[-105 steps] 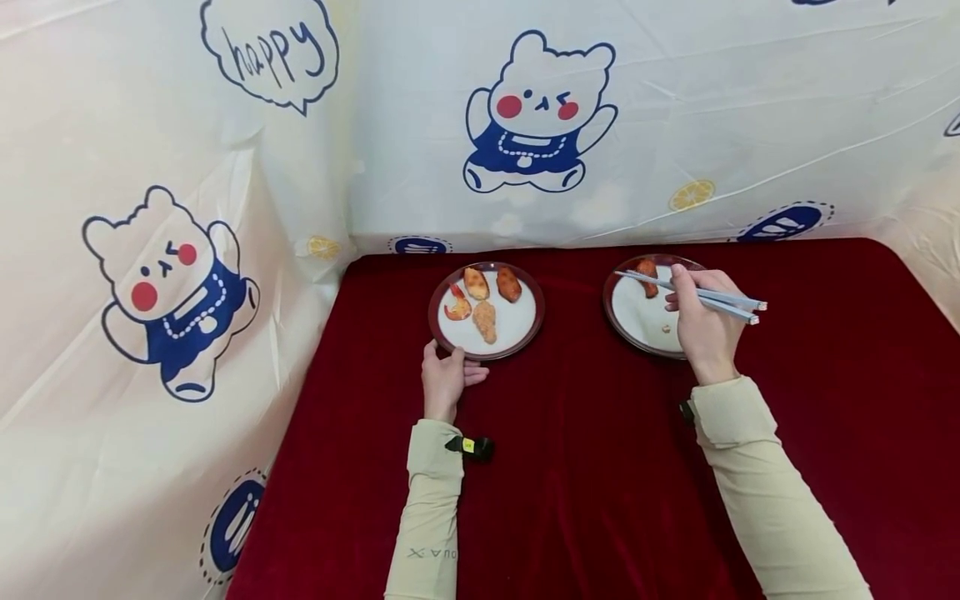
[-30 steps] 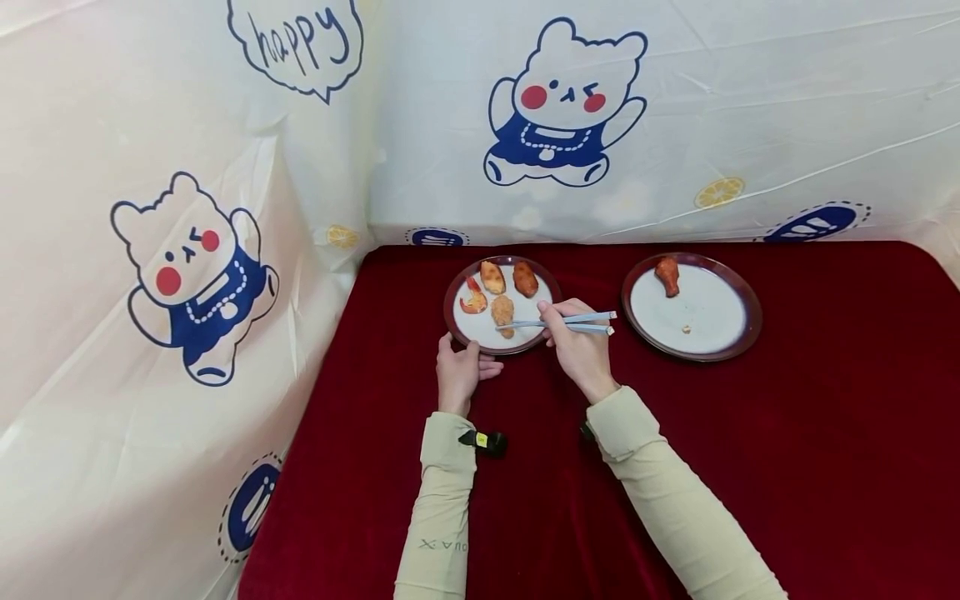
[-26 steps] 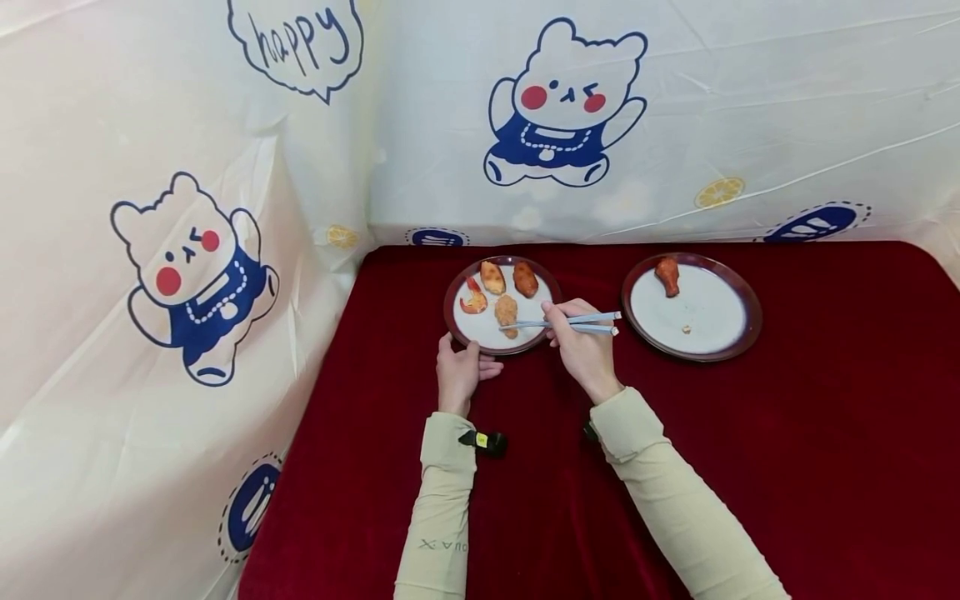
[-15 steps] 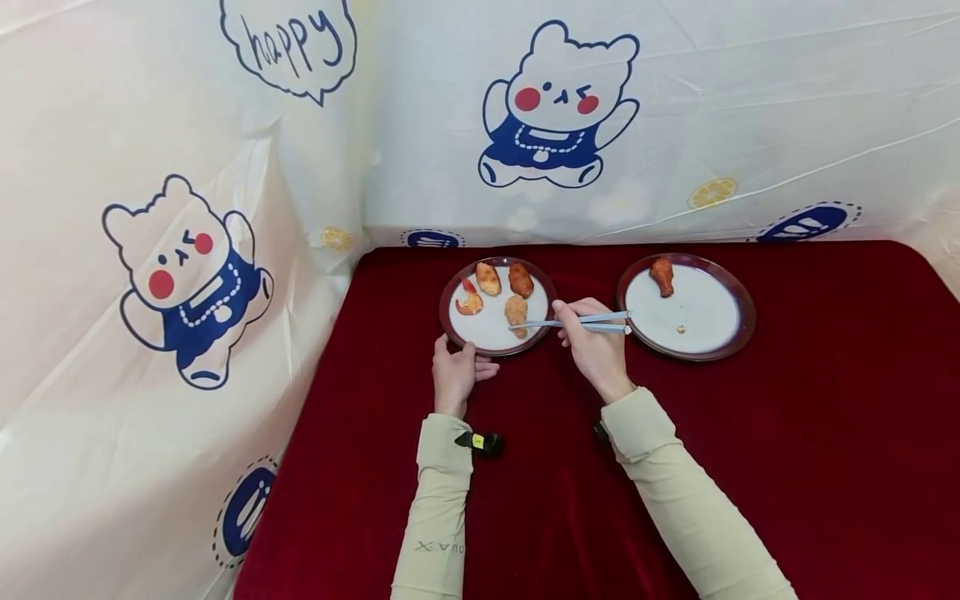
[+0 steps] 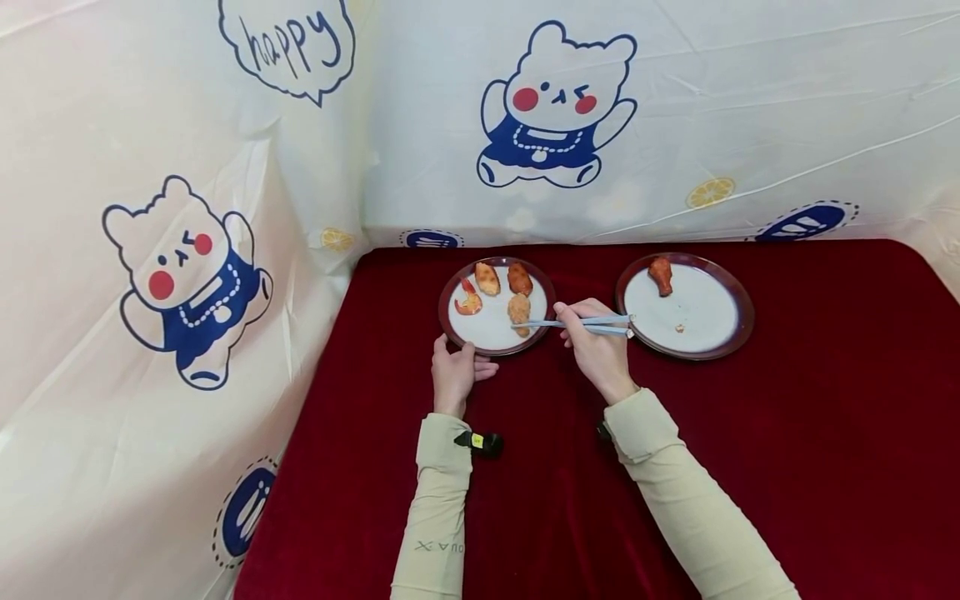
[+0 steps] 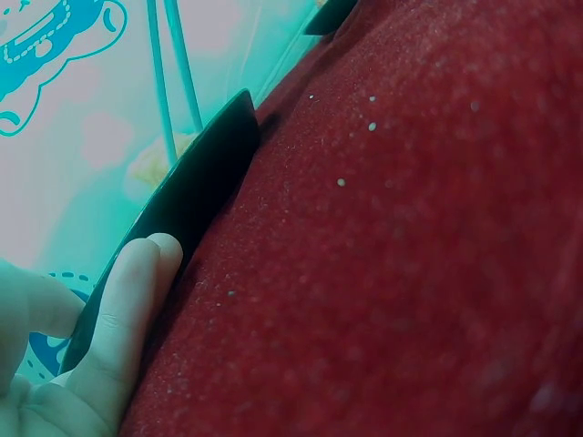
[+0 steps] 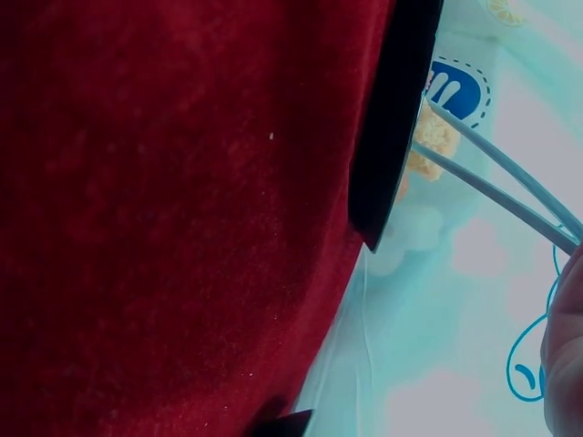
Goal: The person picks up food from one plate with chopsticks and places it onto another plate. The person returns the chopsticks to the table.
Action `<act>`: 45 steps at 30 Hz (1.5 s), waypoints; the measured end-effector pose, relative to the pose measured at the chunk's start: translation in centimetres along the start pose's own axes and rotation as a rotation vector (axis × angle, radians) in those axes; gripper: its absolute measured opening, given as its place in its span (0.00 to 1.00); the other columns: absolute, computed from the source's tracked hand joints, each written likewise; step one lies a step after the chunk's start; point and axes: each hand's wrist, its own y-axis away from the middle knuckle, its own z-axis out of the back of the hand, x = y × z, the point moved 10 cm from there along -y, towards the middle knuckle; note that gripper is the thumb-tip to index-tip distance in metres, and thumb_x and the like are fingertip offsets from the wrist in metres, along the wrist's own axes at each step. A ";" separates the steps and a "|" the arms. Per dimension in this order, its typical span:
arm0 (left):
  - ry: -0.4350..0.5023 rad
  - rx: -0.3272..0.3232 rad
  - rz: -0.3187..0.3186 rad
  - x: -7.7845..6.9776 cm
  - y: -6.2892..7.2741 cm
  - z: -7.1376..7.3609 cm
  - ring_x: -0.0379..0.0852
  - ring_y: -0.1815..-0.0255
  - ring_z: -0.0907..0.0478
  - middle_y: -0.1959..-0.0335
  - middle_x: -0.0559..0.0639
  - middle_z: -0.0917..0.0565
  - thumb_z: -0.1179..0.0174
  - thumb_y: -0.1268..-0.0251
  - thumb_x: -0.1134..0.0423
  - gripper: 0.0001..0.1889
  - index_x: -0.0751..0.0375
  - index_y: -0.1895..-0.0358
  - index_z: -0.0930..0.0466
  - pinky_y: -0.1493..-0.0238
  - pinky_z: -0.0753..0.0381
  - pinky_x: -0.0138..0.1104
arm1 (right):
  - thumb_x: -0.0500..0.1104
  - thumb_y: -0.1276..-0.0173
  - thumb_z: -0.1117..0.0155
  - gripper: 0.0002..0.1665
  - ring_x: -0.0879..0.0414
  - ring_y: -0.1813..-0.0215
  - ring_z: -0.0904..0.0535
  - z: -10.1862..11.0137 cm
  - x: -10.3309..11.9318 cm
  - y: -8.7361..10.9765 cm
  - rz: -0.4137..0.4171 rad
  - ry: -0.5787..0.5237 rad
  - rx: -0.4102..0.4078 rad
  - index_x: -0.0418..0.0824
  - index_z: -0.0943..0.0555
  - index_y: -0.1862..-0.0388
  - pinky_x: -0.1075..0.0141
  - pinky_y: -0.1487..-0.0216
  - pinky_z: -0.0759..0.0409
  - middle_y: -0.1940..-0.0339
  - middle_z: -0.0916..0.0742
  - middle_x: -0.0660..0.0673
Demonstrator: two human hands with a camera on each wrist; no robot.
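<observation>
My left hand (image 5: 453, 375) pinches the near left rim of the left plate (image 5: 491, 331), thumb above and fingers against the dark underside in the left wrist view. My right hand (image 5: 600, 357) holds a pair of pale blue chopsticks (image 5: 611, 319) from the right side. Their tips meet the lower part of a breaded drumstick-shaped piece (image 5: 518, 307), which lies on the plate's right half. Behind it is a browned piece (image 5: 520, 279); a lighter golden piece (image 5: 487, 279) and a shrimp (image 5: 468, 298) lie to the left. In the right wrist view, the chopsticks (image 7: 496, 198) straddle the breaded piece (image 7: 435, 133).
A second brown-rimmed plate (image 5: 697, 308) stands to the right, bearing a reddish-brown drumstick (image 5: 661, 275) and a small crumb (image 5: 679, 328). Dark red cloth (image 5: 547, 467) covers the table. Printed white fabric (image 5: 420, 125) hangs behind and at the left.
My right hand came from the right plate to the left one with the chopsticks. The breaded piece has slid rightward across the plate. My left hand stays at the rim.
</observation>
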 end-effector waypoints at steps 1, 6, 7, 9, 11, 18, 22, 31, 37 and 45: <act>0.005 -0.002 0.000 0.2 -0.2 0.0 0.57 0.68 0.13 0.60 0.72 0.16 0.53 0.25 0.63 0.35 0.60 0.22 0.62 0.63 0.10 0.42 | 0.48 0.31 0.37 0.19 0.53 0.79 0.20 0.0 0.0 0.0 0.010 0.003 0.001 0.34 0.13 0.73 0.73 0.79 0.19 0.72 0.16 0.34; 0.015 -0.025 -0.002 1.8 -1.4 0.2 0.52 0.72 0.12 0.62 0.68 0.15 0.52 0.25 0.60 0.35 0.54 0.22 0.60 0.65 0.10 0.39 | 0.50 0.31 0.37 0.20 0.42 0.76 0.20 0.2 0.3 0.2 0.044 0.003 0.006 0.35 0.13 0.73 0.72 0.78 0.18 0.73 0.16 0.39; 0.013 -0.031 -0.008 1.9 -1.5 0.2 0.51 0.73 0.13 0.62 0.68 0.15 0.52 0.25 0.60 0.35 0.54 0.22 0.60 0.66 0.10 0.39 | 0.50 0.31 0.37 0.20 0.41 0.76 0.20 0.3 0.4 0.2 0.050 0.004 0.005 0.35 0.13 0.73 0.72 0.78 0.18 0.73 0.16 0.40; 0.010 -0.041 -0.019 2.0 -1.6 0.3 0.50 0.74 0.13 0.64 0.67 0.15 0.52 0.26 0.60 0.35 0.55 0.22 0.59 0.66 0.10 0.39 | 0.49 0.31 0.37 0.20 0.40 0.75 0.20 0.4 0.5 0.3 0.056 0.008 0.001 0.34 0.13 0.73 0.73 0.78 0.18 0.72 0.16 0.40; 0.012 -0.048 -0.029 2.0 -1.6 0.3 0.50 0.75 0.13 0.65 0.67 0.15 0.52 0.26 0.61 0.35 0.55 0.22 0.59 0.67 0.10 0.39 | 0.48 0.31 0.37 0.19 0.41 0.76 0.20 0.5 0.6 0.4 0.063 0.016 -0.006 0.34 0.13 0.73 0.74 0.78 0.19 0.72 0.16 0.40; -0.001 -0.055 -0.039 1.8 -1.7 0.3 0.49 0.75 0.13 0.64 0.66 0.15 0.53 0.27 0.62 0.35 0.56 0.22 0.58 0.68 0.10 0.39 | 0.41 0.33 0.36 0.15 0.59 0.79 0.22 1.1 1.7 0.8 0.088 0.027 -0.038 0.30 0.13 0.74 0.78 0.79 0.22 0.73 0.16 0.35; -0.008 -0.058 -0.037 1.8 -1.7 0.4 0.49 0.76 0.13 0.63 0.66 0.15 0.53 0.27 0.62 0.35 0.56 0.22 0.58 0.68 0.10 0.38 | 0.37 0.33 0.36 0.14 0.73 0.80 0.26 1.4 3.4 1.2 0.105 0.037 -0.050 0.26 0.14 0.74 0.80 0.78 0.24 0.74 0.17 0.33; -0.004 -0.052 -0.023 2.0 -1.7 0.4 0.48 0.75 0.13 0.65 0.65 0.14 0.52 0.26 0.60 0.35 0.56 0.22 0.59 0.68 0.10 0.38 | 0.36 0.33 0.36 0.13 0.70 0.80 0.25 1.6 4.4 1.4 0.108 0.054 -0.060 0.26 0.14 0.74 0.79 0.78 0.23 0.74 0.17 0.34; 0.004 -0.038 0.009 2.2 -1.8 0.3 0.49 0.75 0.13 0.64 0.65 0.14 0.52 0.25 0.59 0.36 0.53 0.22 0.60 0.66 0.10 0.38 | 0.36 0.34 0.35 0.13 0.74 0.80 0.26 1.7 4.4 1.5 0.100 0.028 -0.058 0.26 0.15 0.74 0.80 0.78 0.23 0.74 0.17 0.35; -0.009 -0.011 0.040 0.7 -0.6 0.1 0.53 0.71 0.12 0.61 0.69 0.15 0.53 0.25 0.62 0.36 0.58 0.22 0.62 0.64 0.10 0.41 | 0.35 0.35 0.35 0.14 0.57 0.81 0.23 1.8 4.4 1.5 0.106 0.006 -0.062 0.23 0.15 0.73 0.79 0.79 0.23 0.75 0.17 0.35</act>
